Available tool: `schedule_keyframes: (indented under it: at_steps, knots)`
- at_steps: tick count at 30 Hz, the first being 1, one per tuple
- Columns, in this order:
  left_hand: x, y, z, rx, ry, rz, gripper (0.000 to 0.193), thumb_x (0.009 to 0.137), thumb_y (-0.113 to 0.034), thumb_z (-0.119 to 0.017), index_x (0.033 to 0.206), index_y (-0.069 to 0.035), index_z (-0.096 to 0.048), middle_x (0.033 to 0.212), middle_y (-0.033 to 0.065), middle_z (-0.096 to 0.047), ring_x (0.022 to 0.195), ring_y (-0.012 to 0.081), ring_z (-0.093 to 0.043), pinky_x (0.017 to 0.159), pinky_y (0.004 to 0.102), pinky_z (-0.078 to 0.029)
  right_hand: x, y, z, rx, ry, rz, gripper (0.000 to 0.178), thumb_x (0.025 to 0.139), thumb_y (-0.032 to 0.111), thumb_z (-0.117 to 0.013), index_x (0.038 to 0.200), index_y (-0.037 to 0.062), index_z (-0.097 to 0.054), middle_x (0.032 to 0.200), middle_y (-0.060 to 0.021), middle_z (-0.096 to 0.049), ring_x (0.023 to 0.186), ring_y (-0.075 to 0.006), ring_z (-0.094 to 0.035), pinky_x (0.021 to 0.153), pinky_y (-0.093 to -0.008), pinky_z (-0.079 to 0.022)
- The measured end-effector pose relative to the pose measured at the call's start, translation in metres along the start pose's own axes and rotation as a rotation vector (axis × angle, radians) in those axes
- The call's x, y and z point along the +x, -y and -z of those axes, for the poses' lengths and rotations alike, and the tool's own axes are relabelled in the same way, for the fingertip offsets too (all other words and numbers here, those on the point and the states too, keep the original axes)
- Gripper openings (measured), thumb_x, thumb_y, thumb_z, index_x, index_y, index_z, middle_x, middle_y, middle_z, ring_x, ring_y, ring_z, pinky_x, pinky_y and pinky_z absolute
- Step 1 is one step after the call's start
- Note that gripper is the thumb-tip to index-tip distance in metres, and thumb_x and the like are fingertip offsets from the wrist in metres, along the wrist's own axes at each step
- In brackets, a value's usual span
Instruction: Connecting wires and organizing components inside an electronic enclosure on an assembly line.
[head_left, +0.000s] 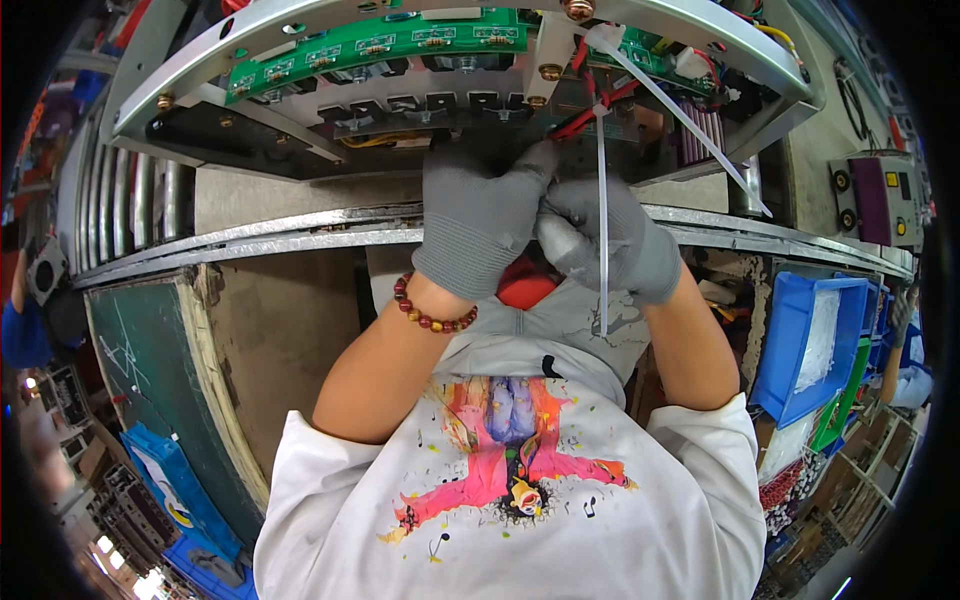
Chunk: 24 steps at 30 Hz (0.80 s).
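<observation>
Facing the open side of a metal equipment chassis [720, 30], with a green circuit board [380, 42] mounted along its upper part. Set on a pale board [280, 205] over a roller conveyor [122, 200], probably turned this way to bring the wiring within easy reach, and resting there so as to need no lifting.

Reaching just inside the lower opening with the left hand [480, 205], gloved in grey, back of the glove toward the camera, thumb pointing toward the red wires [575, 123]. Cannot tell about the other fingers, mostly hidden in the shadow: perhaps apart, perhaps clamped on something. Holding the right hand [625, 240], also gloved, close beside, with fingers curled inward; cannot tell whether closed on anything. Likely brought so near each other to work on one small spot.

Note the red wires inside the chassis, above and between both hands, seemingly gathered by a white cable tie [602, 220], its long tail hanging down in front of the right glove. See also a second white cable tie [685, 128], slanting from higher up toward the right, apparently untrimmed too. Placed off to the right, below the conveyor's edge: a blue bin [780, 360], presumably for small parts close at hand.
</observation>
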<state>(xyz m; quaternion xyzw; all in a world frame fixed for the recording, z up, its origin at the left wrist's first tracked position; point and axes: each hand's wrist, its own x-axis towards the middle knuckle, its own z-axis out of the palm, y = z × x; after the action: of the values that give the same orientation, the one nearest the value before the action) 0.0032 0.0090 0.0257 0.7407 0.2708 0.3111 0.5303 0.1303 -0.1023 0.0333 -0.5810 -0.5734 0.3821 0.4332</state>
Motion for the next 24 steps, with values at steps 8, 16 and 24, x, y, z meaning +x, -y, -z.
schedule_keyframes:
  at_steps: [8, 16, 24]
  knots:
    - [-0.006, -0.006, 0.022, -0.296, 0.105, 0.289, 0.02, 0.091, -0.015, -0.067, 0.097, 0.003, -0.073, 0.082, 0.0101, -0.073, 0.07, 0.0157, -0.064, 0.065, 0.0308, -0.051, -0.002, 0.008, -0.037, -0.483, -0.417, -0.007, 0.019, 0.083, 0.024, -0.071, 0.08, 0.0069, -0.064, 0.069, -0.012, -0.061, 0.059, -0.0315, -0.061, 0.053, -0.0424, -0.047]
    - [0.001, -0.021, 0.012, -0.327, 0.071, 0.41, 0.018, 0.09, -0.012, -0.068, 0.095, 0.004, -0.072, 0.073, 0.0088, -0.07, 0.064, 0.015, -0.064, 0.061, 0.0301, -0.05, -0.003, 0.005, -0.054, -0.887, -0.532, 0.038, 0.038, 0.072, 0.031, -0.077, 0.093, 0.0052, -0.058, 0.069, -0.0123, -0.056, 0.057, -0.0319, -0.06, 0.053, -0.0442, -0.047]
    - [0.003, -0.023, 0.003, -0.28, -0.017, 0.209, 0.019, 0.091, -0.013, -0.067, 0.094, 0.005, -0.072, 0.083, 0.0128, -0.071, 0.073, 0.0178, -0.064, 0.068, 0.0322, -0.049, 0.001, 0.001, -0.038, -0.264, -0.479, 0.143, 0.016, 0.086, 0.016, -0.065, 0.085, 0.0015, -0.058, 0.07, -0.0125, -0.06, 0.063, -0.0284, -0.061, 0.06, -0.0386, -0.049]
